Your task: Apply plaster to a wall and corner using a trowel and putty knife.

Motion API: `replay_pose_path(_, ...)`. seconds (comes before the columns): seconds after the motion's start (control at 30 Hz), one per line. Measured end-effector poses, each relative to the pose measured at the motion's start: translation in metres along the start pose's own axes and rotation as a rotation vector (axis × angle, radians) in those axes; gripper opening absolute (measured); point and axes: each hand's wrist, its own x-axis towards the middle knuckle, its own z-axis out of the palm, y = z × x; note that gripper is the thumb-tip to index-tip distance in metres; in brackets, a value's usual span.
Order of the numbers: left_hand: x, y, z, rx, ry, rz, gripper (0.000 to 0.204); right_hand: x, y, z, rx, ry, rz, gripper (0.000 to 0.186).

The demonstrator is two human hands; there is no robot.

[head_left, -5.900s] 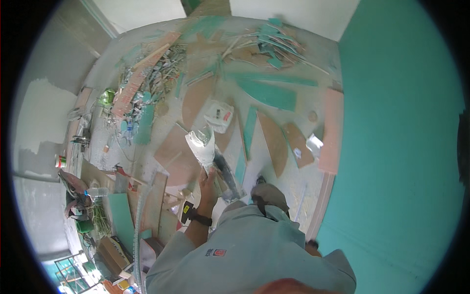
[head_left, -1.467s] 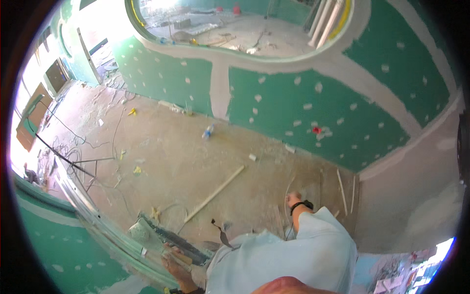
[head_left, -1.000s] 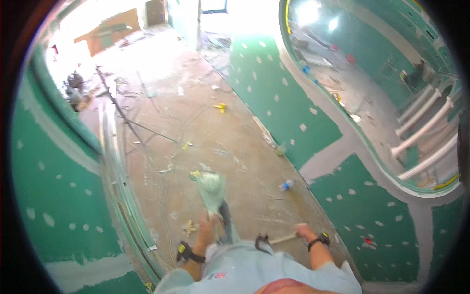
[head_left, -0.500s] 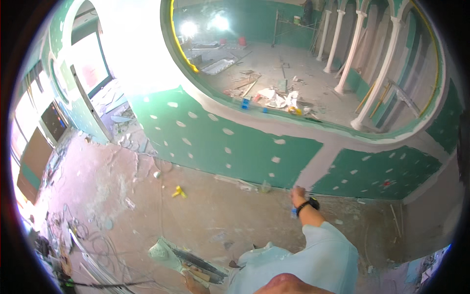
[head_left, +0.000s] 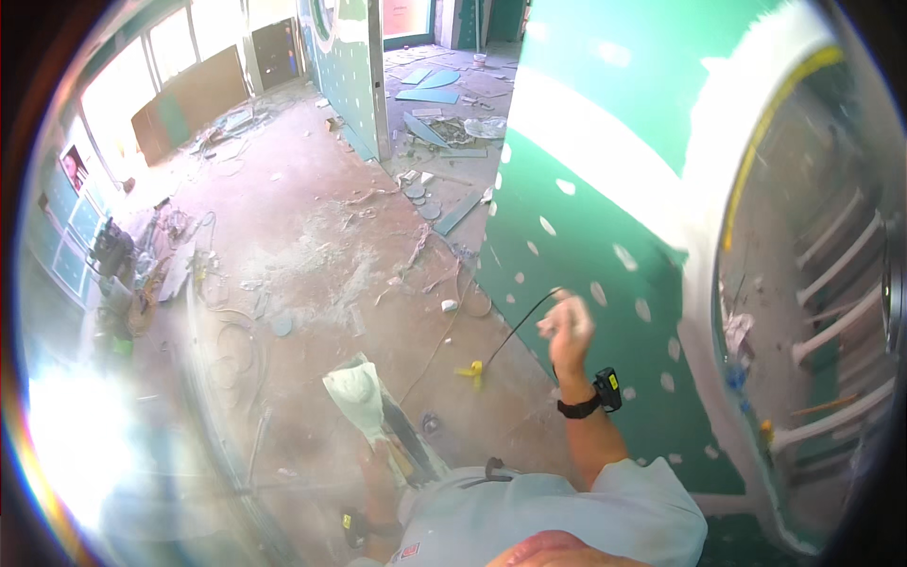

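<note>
My left hand [head_left: 380, 465], low in the view, is closed round a broad plastering trowel [head_left: 404, 430]. A thick lump of pale green-white compound [head_left: 354, 387] sits on its far end. My right hand [head_left: 570, 331] is raised in front of the green wall, fingers curled and a little blurred. A thin black cable [head_left: 520, 329] rises to its fingertips and appears pinched there. The cable's lower end reaches a yellow three-armed piece, likely a socket splitter [head_left: 475, 371], on the floor. A black band with a small box [head_left: 605, 389] is on my right wrist.
A green board wall [head_left: 590, 255] with white filler spots runs along the right, with a large oval opening [head_left: 803, 283]. Dust, cables and scraps litter the floor [head_left: 312, 331]. Offcuts [head_left: 435, 94] lie beyond the doorway. A bright lamp [head_left: 76, 444] glares at lower left.
My view has turned left toward the doorway. My right hand has risen from the floor at the wall's foot with the black cable. My left hand still holds the loaded trowel.
</note>
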Motion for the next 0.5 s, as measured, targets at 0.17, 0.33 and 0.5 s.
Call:
replay_pose_path(0.17,0.141,0.072,0.034,0.063,0.02,0.001,0.036,0.076,-0.034,0.073,-0.169,-0.807,0.203,0.02)
replay_pose_path(0.33,0.282,0.09,0.018,0.13,-0.031,0.161,0.046,0.194,0.089,0.128,0.871,0.113,0.32,0.022)
replay_pose_path(0.5,0.371,0.097,0.037,0.118,0.087,0.198,0.046,0.271,0.114,0.188,0.124,-0.566,0.082,0.016)
